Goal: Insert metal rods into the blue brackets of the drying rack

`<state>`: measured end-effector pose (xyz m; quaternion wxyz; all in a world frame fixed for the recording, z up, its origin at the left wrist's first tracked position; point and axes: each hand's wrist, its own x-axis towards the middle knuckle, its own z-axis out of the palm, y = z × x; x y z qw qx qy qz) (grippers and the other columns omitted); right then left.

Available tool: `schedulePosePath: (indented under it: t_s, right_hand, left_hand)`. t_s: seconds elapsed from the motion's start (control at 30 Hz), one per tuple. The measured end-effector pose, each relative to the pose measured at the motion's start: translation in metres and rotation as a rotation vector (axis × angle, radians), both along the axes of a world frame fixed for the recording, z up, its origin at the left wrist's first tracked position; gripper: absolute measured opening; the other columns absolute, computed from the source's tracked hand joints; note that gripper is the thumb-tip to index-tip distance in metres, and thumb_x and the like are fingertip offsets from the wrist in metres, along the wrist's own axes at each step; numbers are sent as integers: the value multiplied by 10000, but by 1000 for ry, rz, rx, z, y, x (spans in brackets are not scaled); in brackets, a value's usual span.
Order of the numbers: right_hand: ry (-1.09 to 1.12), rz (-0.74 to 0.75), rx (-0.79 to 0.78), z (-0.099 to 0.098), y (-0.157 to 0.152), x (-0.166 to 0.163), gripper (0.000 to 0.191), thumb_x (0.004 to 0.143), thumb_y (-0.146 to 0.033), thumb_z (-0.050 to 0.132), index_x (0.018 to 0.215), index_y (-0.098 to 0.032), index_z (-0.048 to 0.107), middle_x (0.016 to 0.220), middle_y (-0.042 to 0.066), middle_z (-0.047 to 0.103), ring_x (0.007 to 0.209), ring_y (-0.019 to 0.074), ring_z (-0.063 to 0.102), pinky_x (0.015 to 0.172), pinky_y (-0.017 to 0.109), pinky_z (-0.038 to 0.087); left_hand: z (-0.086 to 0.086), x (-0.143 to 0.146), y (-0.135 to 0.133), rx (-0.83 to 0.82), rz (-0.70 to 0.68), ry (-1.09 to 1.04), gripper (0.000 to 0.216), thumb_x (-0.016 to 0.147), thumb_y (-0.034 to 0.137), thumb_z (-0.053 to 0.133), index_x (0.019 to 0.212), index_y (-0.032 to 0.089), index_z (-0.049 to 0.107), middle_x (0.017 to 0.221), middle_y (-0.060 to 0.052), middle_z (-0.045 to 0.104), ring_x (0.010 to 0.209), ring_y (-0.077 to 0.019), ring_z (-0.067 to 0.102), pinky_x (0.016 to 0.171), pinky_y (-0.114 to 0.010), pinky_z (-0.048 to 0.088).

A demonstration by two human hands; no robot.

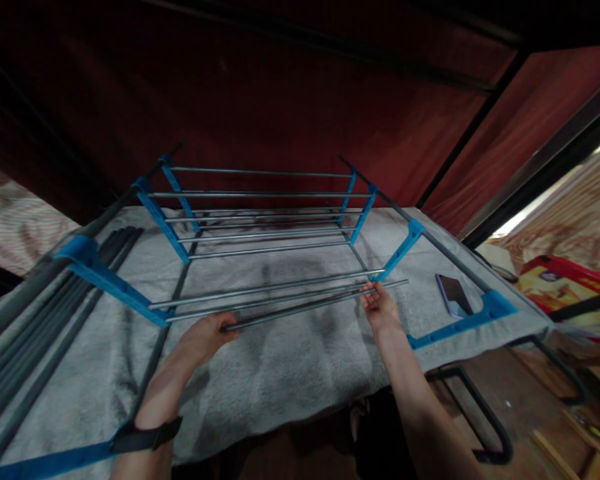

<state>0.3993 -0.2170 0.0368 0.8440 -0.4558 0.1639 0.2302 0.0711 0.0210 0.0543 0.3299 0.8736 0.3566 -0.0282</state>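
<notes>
Gripping one end of a thin metal rod [305,305], the left hand [207,335] is clenched around it, a black strap [147,433] on that forearm. The right hand [380,303] pinches the same rod near its far end, fingers curled over it. The rod lies slanted just in front of the two lowest rails [265,291] of a rack [260,220] with blue plastic brackets [400,250], close to them. The rack stands on a grey towel [290,373]. A phone [453,293] lies flat on the towel right of the right hand. Spare dark rods [55,300] lie bundled along the left edge. A red box [560,283] sits beyond the right side.
</notes>
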Motion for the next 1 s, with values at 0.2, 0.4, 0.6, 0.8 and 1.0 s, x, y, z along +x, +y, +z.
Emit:
schedulePosePath:
  t_s: [0.2,0.4,0.6,0.8,1.0]
  right_hand:
    - [-83,15,-8,-3,5,-13,126,957,-219,583,832,-210,602,678,-51,697,566,77,646,536,165,524]
    - [-194,-88,-22,2,-5,5,50,925,-258,592,893,-220,595,756,-47,729,609,79,670,575,169,547]
    - [-217,-213,6,9,-23,28,66,911,-177,530,903,-217,583,761,-52,708,632,73,667,580,169,546]
    - [-223,-166,58,9,-25,28,83,903,-142,562,840,-194,579,738,-48,685,620,56,650,613,144,537]
    - [-120,-181,81,15,-23,29,191,961,-159,508,779,-198,547,629,-52,644,517,58,599,511,135,504]
  left_hand:
    - [-9,17,-8,-80,-4,-174,277,734,442,617,891,224,684,838,-8,707,841,-250,649,782,-325,475]
    - [-5,15,-7,-69,-9,-159,414,775,520,590,1013,218,742,976,-58,766,936,-295,697,864,-369,511]
    - [7,10,-7,-120,-26,-108,424,761,542,592,1001,242,769,1099,-68,778,1092,-322,683,970,-380,492]
    - [7,8,-8,-152,-1,-138,297,714,462,638,886,236,723,857,-11,740,853,-263,660,787,-325,484]
    - [8,4,-5,-116,9,-141,228,720,469,628,747,243,654,734,20,673,771,-230,582,737,-291,434]
